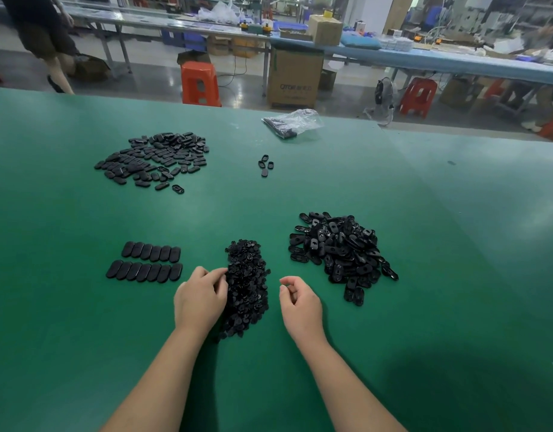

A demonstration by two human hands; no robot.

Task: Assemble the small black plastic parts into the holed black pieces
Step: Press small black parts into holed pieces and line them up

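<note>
While our left hand (200, 299) digs curled fingers into the small parts (247, 285), our right hand (298, 302) hovers loosely curled, grip empty, near the holed pieces (340, 247).

Plain green table (300, 188), glossy black small parts (247, 285) at 6 o'clock, black holed pieces (340, 247) at 3 o'clock, orange-red stool (200, 82) at 12 o'clock
</note>
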